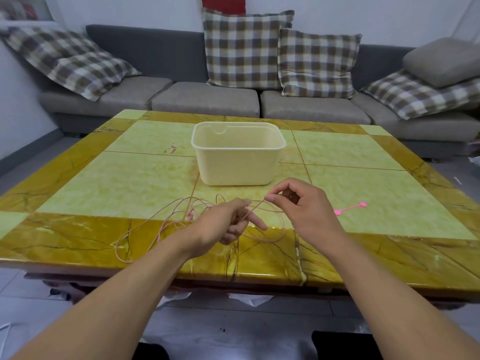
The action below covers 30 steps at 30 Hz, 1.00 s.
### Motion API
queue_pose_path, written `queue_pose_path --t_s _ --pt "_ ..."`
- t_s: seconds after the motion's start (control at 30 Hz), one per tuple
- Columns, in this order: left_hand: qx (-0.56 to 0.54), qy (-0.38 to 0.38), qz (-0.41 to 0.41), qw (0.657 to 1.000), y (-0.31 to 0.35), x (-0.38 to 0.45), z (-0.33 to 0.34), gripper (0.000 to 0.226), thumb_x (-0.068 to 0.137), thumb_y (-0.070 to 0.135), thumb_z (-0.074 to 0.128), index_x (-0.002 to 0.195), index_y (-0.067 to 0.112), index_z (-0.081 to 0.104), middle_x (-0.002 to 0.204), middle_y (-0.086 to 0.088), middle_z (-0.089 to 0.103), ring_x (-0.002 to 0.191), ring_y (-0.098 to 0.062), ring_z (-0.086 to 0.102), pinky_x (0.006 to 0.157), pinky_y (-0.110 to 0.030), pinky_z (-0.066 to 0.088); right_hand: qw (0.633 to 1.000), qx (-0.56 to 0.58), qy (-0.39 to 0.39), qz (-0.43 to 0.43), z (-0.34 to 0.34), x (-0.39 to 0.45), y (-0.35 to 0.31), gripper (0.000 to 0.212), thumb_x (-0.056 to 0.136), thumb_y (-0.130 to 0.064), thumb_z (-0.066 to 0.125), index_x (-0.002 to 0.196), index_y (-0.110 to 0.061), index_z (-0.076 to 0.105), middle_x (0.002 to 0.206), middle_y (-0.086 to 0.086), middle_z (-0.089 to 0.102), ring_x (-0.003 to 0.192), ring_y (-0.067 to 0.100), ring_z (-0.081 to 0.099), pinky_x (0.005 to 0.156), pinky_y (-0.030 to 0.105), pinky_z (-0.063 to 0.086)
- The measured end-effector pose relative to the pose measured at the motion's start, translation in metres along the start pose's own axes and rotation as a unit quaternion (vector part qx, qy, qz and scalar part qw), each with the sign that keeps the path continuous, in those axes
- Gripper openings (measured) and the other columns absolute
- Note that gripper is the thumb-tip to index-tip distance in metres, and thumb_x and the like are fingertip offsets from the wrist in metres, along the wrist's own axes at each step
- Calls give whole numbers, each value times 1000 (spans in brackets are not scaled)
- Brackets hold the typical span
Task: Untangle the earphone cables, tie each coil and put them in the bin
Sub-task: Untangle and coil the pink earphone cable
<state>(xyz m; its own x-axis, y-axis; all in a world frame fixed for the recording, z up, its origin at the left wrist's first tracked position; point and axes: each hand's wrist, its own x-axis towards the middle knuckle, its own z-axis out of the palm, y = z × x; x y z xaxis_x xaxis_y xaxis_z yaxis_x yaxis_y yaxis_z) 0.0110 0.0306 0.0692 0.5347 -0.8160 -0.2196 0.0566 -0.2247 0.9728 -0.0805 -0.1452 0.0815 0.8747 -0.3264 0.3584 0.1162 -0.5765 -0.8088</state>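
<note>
Early stage: both left hand (pixel 228 220) and right hand (pixel 298 203) pinch the loose pink cable (pixel 161 224), nothing coiled or tied, bin (pixel 237 162) empty.

- Pink earphone cable (pixel 145 229): thin, loosely looped and tangled on the table's near edge, partly lifted
- Cream bin (pixel 237 162): open, upright, mid-table
- Pink tie (pixel 350 207): flat, right of cable
</note>
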Motion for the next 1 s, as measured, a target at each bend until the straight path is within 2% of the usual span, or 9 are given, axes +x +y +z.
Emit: queue_pose_path --t_s 0.2,0.37,0.43,0.53,0.63,0.7,0.77,0.87,1.0 --pt "-252 -85 15 964 14 -4 10 35 104 28 40 73 15 51 53 6 19 43 -7 16 43 -24 11 996 61 41 48 12 11 9 12 89 -31 77 78 -36 76 72 3 68 64 17 53 64 33 43" --pt "-392 99 139 904 31 4 12 31 108 9 33 126 1 56 64 1 54 55 -12 53 56 -22 45 984 53 -138 97 35 2 9 13 97 -25 69 103 -26 80 62 -5 58 53 0 43 56 16 36" --pt "-335 176 180 908 25 13 7 35 109 5 28 139 2 46 84 -2 73 79 -17 72 74 -24 55 977 26 -189 90 42 -1 5 19 98 -28 66 113 -28 78 63 -2 57 53 2 43 54 16 36" --pt "-112 278 210 931 10 21 -1 39 111 10 27 150 10 34 113 0 75 112 -12 68 99 -24 51 972 -14 -219 81 40 -1 3 19 99 -34 64 112 -33 78 64 -3 60 57 7 47 57 23 38" --pt "159 313 195 916 -6 20 -12 37 110 17 31 144 16 46 112 9 72 113 -6 62 97 -15 45 970 -3 -233 65 30 -2 0 14 96 -36 69 96 -28 80 61 -7 58 58 10 48 60 29 38" --pt "328 292 151 886 -12 16 -17 32 109 23 33 128 20 60 95 11 67 101 -14 61 87 -26 50 971 44 -222 81 20 0 -2 13 96 -32 69 95 -22 77 58 -9 55 55 6 47 58 22 38" --pt "352 260 94 894 -12 11 -17 39 109 34 33 104 21 70 77 5 62 83 -20 62 76 -36 51 970 94 -199 105 10 4 -2 14 99 -25 65 96 -17 76 56 -7 50 50 4 41 52 15 34" --pt "279 196 43 939 0 1 -8 67 105 54 32 65 16 70 54 -5 52 52 -15 50 58 -31 39 975 116 -151 116 3 9 4 15 99 -22 64 95 -12 75 56 -6 46 48 4 36 48 12 31" --pt "0 -5 21 1000 7 -6 -1 58 108 35 38 54 20 52 49 -4 23 48 -19 22 53 -29 28 979 152 -75 116 8 13 11 13 96 -25 68 90 -15 74 58 -7 52 50 5 39 51 15 33"
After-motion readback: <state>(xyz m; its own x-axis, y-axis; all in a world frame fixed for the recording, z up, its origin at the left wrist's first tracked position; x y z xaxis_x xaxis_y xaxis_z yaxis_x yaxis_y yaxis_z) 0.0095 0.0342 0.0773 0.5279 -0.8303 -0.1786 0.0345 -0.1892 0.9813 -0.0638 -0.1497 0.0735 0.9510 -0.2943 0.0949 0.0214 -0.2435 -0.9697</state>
